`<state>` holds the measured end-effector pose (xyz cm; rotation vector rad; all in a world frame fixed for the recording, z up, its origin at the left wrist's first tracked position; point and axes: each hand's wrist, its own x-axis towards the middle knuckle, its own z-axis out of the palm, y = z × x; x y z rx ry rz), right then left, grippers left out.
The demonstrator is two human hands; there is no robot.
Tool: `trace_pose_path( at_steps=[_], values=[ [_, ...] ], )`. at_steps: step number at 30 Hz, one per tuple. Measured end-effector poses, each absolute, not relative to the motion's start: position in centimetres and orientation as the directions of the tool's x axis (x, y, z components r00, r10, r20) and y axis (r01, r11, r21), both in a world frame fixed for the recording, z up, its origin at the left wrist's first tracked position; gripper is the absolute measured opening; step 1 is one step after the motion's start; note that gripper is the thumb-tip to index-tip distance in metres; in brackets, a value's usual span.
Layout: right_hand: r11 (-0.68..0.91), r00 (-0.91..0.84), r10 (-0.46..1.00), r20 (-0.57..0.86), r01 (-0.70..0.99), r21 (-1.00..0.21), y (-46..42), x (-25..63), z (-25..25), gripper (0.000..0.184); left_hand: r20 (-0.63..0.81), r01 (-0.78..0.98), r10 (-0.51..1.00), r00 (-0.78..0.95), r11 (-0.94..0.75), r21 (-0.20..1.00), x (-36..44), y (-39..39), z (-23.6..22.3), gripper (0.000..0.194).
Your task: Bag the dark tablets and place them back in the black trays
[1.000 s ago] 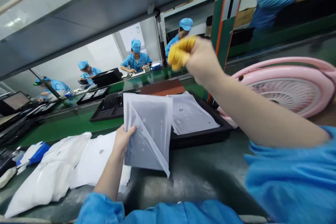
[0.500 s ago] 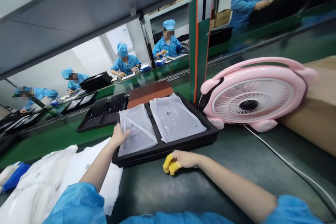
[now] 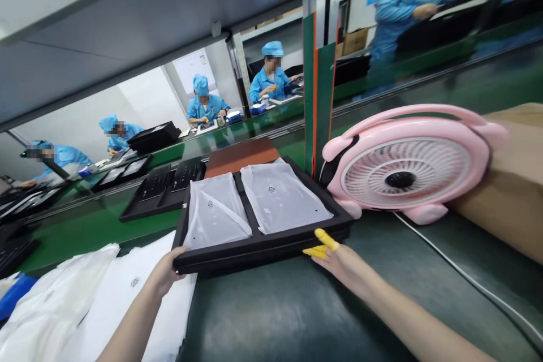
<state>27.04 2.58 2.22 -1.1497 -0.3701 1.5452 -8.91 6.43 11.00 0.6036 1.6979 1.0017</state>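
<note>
One bench (image 3: 254, 317) is seen across the foreground, and the fan (image 3: 407, 169) is set on it, a foot right by the tray's far-right corner; whether contact is made there cannot be told. If the tray (image 3: 263, 250) is pushed to the right, the fan could be bumped, it is judged. The left end is set over the sheets (image 3: 136, 288), so those could be dragged or creased by a slide. Two pouches (image 3: 216, 215) (image 3: 286, 198) are laid side by side in the tray, split by a divider; should it be tipped, they could be shifted over the rim, as nothing is seen holding them down. The loose flap (image 3: 231, 209) on the left one could be snagged or folded further.

And at the edge now: the near-left corner is pinched by the left hand (image 3: 163, 271), thumb above, fingers beneath. The near-right edge is met by the right hand (image 3: 345, 266), its yellow-tipped digits (image 3: 326, 238) parted, one above the others; whether a real pinch is made cannot be told. An uneven lift could be caused by that.

Against the earlier frame, the tray is seen slightly lower at its left end, though the camera's own shift cannot be ruled out. Both pouches are kept in their places, flap included. The left pouch is no longer touched by the left hand, which is moved down to the corner. The right hand, curled over the bench half a second ago, is now brought to the edge, its fingers opened out.
</note>
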Motion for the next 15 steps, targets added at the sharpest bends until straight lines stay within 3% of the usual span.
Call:
trace_pose_path(
  at_steps=[3, 5, 12, 15],
  values=[
    [-0.118, 0.271, 0.902, -0.336, -0.593, -0.796, 3.8, 24.8, 4.6, 0.035, -0.432, -0.074, 0.819, -0.379, 0.438, 0.896, -9.1, 7.9, 13.8, 0.012],
    [-0.032, 0.290, 0.924, -0.250, -0.591, -0.806, 4.6, 24.4, 5.7, 0.039, -0.370, -0.049, 0.846, -0.383, 0.382, 0.923, -9.1, 9.0, 15.5, 0.014],
    [-0.200, 0.125, 0.920, -0.371, -0.664, -0.720, 6.2, 21.8, 3.4, 0.040, -0.148, 0.101, 0.884, -0.443, 0.213, 0.972, -9.0, 14.7, 19.1, 0.015],
    [-0.126, 0.172, 0.941, -0.292, -0.622, -0.773, 9.0, 20.3, 3.3, 0.035, -0.162, 0.091, 0.850, -0.501, 0.237, 0.967, -9.2, 18.3, 18.9, 0.012]
  ],
)
